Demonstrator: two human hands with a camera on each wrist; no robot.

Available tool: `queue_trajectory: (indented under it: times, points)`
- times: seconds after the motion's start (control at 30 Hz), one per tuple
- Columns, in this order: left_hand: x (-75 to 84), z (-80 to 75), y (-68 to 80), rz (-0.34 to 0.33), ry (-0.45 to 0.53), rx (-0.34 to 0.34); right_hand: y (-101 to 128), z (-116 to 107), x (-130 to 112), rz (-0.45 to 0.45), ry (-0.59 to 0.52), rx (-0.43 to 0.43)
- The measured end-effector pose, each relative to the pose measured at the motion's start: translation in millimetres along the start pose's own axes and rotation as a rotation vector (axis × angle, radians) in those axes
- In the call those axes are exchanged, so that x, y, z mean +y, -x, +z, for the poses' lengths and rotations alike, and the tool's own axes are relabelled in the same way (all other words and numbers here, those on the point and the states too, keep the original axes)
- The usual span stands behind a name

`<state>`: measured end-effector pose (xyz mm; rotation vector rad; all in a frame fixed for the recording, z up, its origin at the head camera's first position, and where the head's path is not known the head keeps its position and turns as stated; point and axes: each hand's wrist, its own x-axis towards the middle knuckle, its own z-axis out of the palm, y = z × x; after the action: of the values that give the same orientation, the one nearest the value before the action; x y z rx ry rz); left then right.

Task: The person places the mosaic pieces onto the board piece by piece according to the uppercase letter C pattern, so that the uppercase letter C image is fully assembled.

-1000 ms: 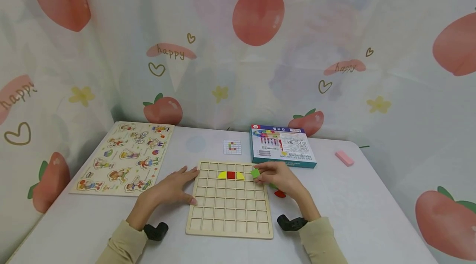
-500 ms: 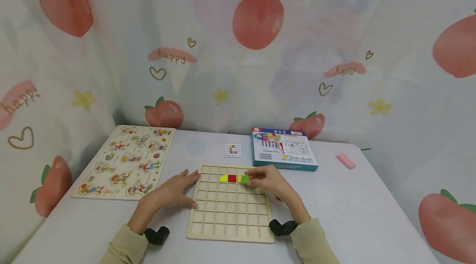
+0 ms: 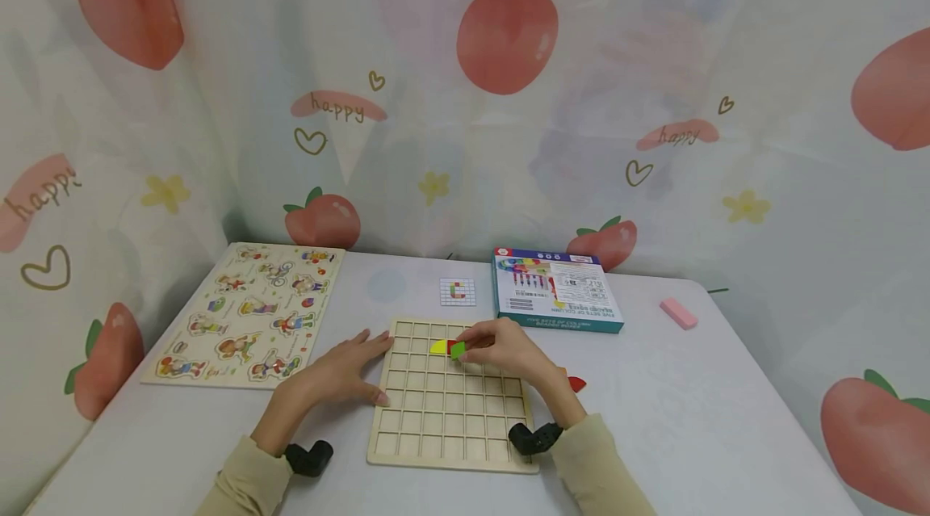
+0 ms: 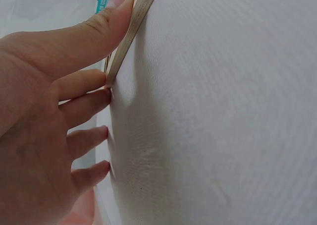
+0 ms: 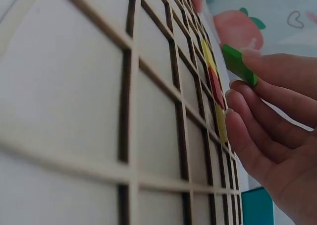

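Note:
My right hand [image 3: 507,350] pinches a green square tile [image 5: 237,64] between thumb and fingertips. The tile is tilted above the gridded wooden board [image 3: 444,425], near its upper rows. Below it, a red square tile [image 5: 215,86] sits in a cell between two yellow quarter-round tiles [image 3: 438,348]; in the head view the hand covers the other yellow one. My left hand [image 3: 341,371] lies along the board's left edge with fingers spread and fairly straight. Its thumb [image 4: 111,17] touches the board's rim in the left wrist view, and fingertips rest at the edge and on the tablecloth.
A small grid card [image 3: 458,291] with a coloured pattern lies behind the board. Beside it is a flat boxed set [image 3: 555,290]. A picture puzzle board [image 3: 247,314] lies left, a pink block [image 3: 679,313] far right. A red piece [image 3: 576,384] shows beyond the right forearm.
My right hand has carried the green tile leftward from the board's right side to over the red tile. The left hand stays at the board's left edge.

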<state>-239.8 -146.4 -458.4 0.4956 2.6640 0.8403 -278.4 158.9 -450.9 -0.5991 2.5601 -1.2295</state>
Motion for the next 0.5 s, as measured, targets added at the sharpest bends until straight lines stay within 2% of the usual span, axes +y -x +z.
queue_trajectory:
  times: [0.5]
  points:
    - [-0.4, -0.8, -1.1, 0.001, -0.009, -0.010, -18.0, 20.6, -11.7, -0.027, 0.036, -0.043]
